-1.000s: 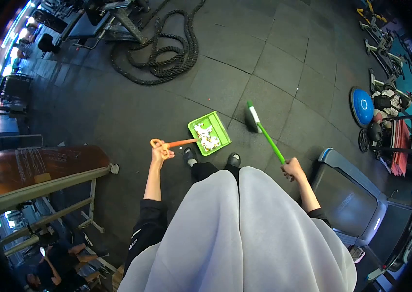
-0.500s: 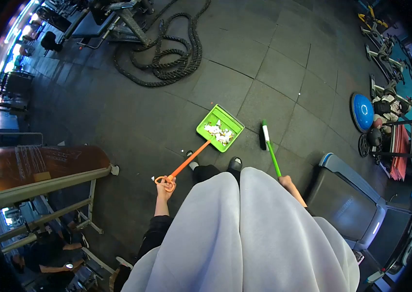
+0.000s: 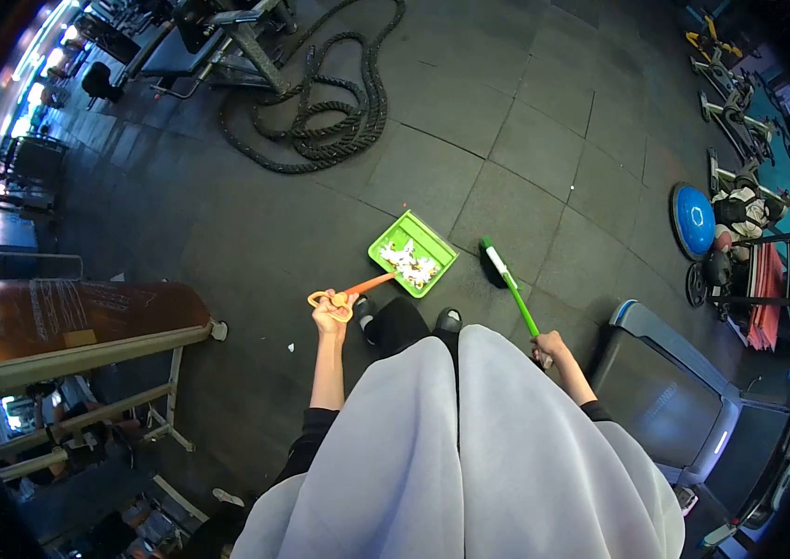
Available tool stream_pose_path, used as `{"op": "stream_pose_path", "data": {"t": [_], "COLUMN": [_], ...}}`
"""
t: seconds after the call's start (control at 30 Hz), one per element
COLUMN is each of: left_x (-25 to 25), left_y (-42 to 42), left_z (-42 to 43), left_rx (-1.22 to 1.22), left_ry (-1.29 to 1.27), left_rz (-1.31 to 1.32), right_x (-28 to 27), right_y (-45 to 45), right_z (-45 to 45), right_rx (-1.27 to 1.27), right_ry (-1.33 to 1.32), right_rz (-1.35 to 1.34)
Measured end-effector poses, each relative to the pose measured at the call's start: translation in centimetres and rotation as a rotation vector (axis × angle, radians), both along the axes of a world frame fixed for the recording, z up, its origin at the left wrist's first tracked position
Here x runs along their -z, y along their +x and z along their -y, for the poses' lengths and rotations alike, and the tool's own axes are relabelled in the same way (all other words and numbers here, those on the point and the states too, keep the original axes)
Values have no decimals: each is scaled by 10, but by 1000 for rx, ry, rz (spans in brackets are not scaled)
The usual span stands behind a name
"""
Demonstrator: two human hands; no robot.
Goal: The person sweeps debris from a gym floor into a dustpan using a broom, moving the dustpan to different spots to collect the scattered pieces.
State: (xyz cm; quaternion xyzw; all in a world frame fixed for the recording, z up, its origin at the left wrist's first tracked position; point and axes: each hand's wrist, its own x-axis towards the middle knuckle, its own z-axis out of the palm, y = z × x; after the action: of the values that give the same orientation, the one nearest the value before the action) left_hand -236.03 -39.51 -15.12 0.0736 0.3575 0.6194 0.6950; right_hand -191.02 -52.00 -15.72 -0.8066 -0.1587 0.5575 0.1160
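Observation:
My left hand (image 3: 328, 317) is closed around the orange handle, near its looped end, of a green long-handled dustpan (image 3: 437, 247). The pan is in front of my feet, with a heap of white scraps (image 3: 410, 264) inside it. On the other side, my right hand (image 3: 551, 348) grips the green handle of a broom (image 3: 518, 300). Its dark bristles are partly hidden under the green and white head, to the right of the dustpan and apart from it. A small white scrap (image 3: 291, 347) lies on the floor to the left of my left hand.
A thick black rope (image 3: 343, 130) lies coiled ahead on the dark tiled floor. To the left is a brown padded bench (image 3: 115, 312) on a metal frame. A treadmill (image 3: 665, 391) stands close on the right, with a blue balance dome (image 3: 694, 220) beyond it.
The dustpan has shifted slightly left, and its handle now points more toward me. My left hand has moved up and right. The broom head has swung left, closer to the pan.

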Motion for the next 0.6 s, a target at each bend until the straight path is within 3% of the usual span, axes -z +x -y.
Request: {"op": "stream_pose_path", "data": {"t": [0.2, 0.43, 0.6], "left_x": [-58, -62, -70], "left_y": [-14, -46, -84], "left_z": [-23, -117, -193], "left_rx": [-24, 38, 217], "left_ry": [-13, 26, 28], "left_rz": [-68, -152, -175], "right_x": [-27, -38, -30], "right_y": [-17, -69, -114], "right_z": [-47, -125, -183], "right_rx": [108, 154, 162], "right_ry": [89, 130, 94], "right_rz": [-78, -76, -32]}}
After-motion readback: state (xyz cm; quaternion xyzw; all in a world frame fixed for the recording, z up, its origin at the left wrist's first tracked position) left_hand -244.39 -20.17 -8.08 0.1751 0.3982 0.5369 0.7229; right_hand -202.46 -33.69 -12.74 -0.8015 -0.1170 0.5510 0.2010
